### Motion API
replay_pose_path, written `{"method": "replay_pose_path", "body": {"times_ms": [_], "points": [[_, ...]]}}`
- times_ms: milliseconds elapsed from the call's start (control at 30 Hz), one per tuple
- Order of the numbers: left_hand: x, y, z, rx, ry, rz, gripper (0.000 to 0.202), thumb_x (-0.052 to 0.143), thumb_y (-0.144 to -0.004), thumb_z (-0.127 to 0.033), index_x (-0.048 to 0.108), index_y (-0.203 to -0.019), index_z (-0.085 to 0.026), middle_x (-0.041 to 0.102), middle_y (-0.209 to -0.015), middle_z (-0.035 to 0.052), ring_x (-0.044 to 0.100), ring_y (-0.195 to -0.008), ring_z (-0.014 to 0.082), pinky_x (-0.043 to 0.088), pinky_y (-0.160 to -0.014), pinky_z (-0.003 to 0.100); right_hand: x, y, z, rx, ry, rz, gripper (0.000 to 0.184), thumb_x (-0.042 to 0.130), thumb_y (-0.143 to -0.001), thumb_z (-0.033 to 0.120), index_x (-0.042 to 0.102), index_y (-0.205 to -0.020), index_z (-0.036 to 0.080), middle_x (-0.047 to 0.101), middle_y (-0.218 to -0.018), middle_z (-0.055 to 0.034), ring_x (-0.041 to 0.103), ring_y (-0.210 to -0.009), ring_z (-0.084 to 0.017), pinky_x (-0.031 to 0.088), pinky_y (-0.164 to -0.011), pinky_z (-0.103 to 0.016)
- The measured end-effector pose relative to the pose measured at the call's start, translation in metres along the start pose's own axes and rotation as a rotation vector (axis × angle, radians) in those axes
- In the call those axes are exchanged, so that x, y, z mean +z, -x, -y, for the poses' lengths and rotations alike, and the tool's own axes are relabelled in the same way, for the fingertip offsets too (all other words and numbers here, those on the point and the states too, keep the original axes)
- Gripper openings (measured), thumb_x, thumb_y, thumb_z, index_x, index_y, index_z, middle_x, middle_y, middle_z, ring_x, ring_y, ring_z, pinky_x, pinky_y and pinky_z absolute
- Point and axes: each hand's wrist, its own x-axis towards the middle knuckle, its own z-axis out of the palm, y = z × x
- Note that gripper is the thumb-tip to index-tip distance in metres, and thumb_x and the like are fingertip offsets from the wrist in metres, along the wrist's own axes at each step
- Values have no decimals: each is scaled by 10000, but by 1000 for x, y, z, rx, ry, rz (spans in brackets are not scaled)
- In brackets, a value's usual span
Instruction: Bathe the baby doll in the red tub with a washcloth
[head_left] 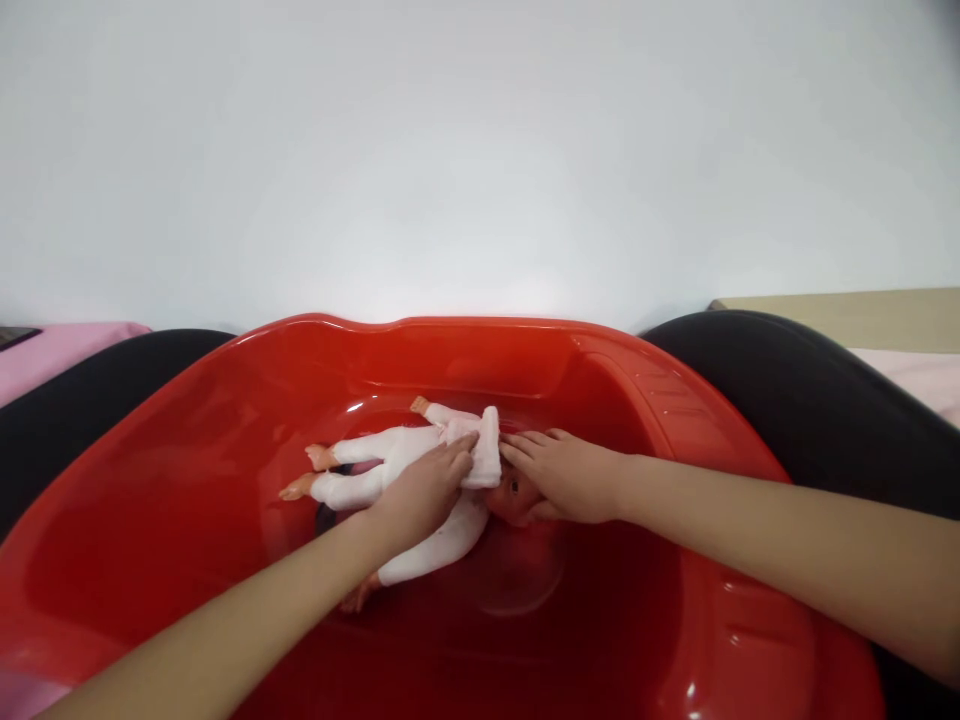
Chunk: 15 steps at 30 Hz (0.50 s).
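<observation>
A baby doll [416,452] in white clothing lies on its back in a red plastic baby bathtub [157,530], feet to the left and head to the right. A folded pale pink cloth [489,448] covers its upper chest and part of its face. My left hand [429,490] reaches across the doll's body, its fingers closed on the cloth's near left part. Around the top of the doll's head [512,492], my right hand [574,475] holds it, fingers along the far side and thumb on the near side. One doll eye shows between my hands.
The tub rests between two black rounded shapes [742,370], which look like my legs. Behind it rises a pale, plain surface [480,160]. Pink fabric [75,352] lies at the left, and a beige edge [847,315] runs along the right.
</observation>
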Motion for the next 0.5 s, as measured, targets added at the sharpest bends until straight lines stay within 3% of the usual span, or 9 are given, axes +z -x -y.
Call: {"method": "replay_pose_path", "body": {"times_ms": [167,233,333,433,500], "points": [[1,12,14,182,-150,114,805,521,-820,-58,356,-1596,-191,380,-1676,87,321,-1567,270,265,-1318,472,4,-1,-1,5,27,7,945,673,-891,444,246,-1649,73,301,-1691,-201,407,-1489,-406,415,-1161,-617],[1,19,28,227,-202,112,787,458,-869,-34,331,-1619,-233,323,-1701,54,289,-1578,248,241,-1323,450,5,-2,-2,2,23,1,944,669,-888,448,248,-1652,86,305,-1691,-192,398,-1496,-406,425,-1155,-612],[3,36,58,228,-286,143,712,358,-935,0,351,-1617,-206,285,-1708,58,267,-1581,223,235,-1320,423,5,-2,-1,9,-2,0,938,654,-895,484,251,-1656,113,313,-1692,-173,383,-1507,-397,429,-1154,-608],[7,65,97,147,-355,243,790,359,-871,77,344,-1621,-169,255,-1710,94,275,-1578,236,280,-1296,419,2,-1,0,46,-24,21,908,635,-902,493,271,-1653,136,297,-1700,-159,365,-1517,-396,379,-1178,-651],[7,85,124,89,-341,284,802,365,-863,87,387,-1607,-212,286,-1699,81,301,-1569,248,300,-1283,440,0,-1,1,60,-32,35,901,642,-896,478,279,-1649,142,280,-1706,-157,351,-1523,-398,338,-1192,-679]]}}
